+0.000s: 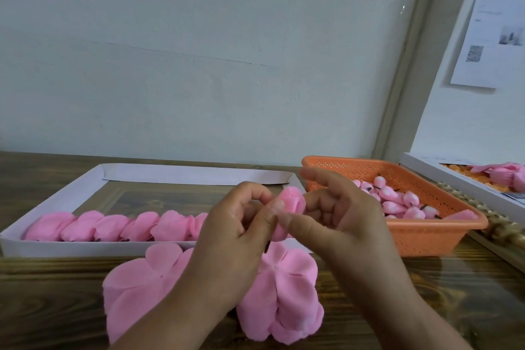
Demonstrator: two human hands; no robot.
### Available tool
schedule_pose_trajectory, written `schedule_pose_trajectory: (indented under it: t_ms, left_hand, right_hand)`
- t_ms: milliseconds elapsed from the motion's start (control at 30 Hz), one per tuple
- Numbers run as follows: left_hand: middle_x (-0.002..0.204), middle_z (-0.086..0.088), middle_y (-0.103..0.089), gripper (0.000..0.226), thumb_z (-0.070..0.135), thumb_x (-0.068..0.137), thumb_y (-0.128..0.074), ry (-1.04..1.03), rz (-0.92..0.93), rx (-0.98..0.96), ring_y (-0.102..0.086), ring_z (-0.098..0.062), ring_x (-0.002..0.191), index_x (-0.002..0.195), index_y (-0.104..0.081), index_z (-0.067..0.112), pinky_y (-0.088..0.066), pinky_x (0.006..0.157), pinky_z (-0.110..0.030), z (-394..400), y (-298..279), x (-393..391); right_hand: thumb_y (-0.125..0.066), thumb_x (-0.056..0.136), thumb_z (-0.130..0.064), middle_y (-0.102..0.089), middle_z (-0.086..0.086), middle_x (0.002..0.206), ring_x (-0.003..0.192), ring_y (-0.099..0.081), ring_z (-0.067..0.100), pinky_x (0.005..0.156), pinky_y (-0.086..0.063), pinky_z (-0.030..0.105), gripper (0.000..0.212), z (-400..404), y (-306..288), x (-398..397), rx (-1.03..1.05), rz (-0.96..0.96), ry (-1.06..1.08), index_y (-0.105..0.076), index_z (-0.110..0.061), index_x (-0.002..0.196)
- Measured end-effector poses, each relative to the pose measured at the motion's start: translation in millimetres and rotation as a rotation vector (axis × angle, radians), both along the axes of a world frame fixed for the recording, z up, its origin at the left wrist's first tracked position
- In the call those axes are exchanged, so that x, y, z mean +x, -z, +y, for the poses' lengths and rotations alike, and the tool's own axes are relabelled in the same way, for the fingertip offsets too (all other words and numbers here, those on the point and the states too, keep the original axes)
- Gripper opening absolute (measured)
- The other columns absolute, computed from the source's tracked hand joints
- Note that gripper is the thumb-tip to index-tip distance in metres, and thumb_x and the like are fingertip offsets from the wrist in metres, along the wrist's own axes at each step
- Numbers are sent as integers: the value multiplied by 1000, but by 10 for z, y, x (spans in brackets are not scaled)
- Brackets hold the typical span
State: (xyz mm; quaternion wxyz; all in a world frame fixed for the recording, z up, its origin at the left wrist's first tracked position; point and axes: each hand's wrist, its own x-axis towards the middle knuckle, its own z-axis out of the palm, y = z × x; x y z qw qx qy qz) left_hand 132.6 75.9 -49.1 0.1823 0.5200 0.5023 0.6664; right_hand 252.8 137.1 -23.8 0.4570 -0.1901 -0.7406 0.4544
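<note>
At your far left, the white tray holds a row of pink petals; your left hand hides the row's right end. Loose petal sheets lie on the table in front of the tray, partly under your forearms. Your left hand's fingers curl round the pink flower, held above the tray's near right corner. Only a short piece of its dark stem shows below your thumb. Your right hand pinches the flower from the other side, its raised forefinger blurred. It covers part of the orange basket of pink buds. The frame cuts off a second tray.
</note>
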Motion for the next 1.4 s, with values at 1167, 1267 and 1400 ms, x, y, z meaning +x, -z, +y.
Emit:
schedule_pose_trajectory:
  t_ms: [1167, 1267, 1400]
  left_hand:
    - [74, -5, -72, 25, 10, 90, -60, -225, 172, -239, -54, -5, 53, 73, -66, 28, -41, 49, -12, 151, -21, -372]
    - [68, 8, -66, 15, 11, 88, -62, -248, 420, -404, -56, -2, 59, 85, -73, 21, -41, 53, -8, 241, -24, -469]
    - [79, -4, -67, 11, 12, 86, -60, -169, 754, -566, -48, -14, 67, 83, -70, 14, -47, 68, -24, 377, 68, -448]
  right_hand:
    - [-63, 81, 8, -59, 2, 47, 41, -48, 10, 44, -42, 18, 20, 559, 32, 243, 43, -92, 183, -66, -7, 68]
    - [-63, 81, 9, -58, 1, 46, 39, -46, 8, 42, -40, 17, 20, 662, 54, 266, 49, -96, 251, -66, -6, 68]
    - [-63, 82, 8, -58, 10, 53, 40, -45, 8, 42, -39, 16, 19, 746, 80, 286, 58, -112, 296, -66, -6, 69]
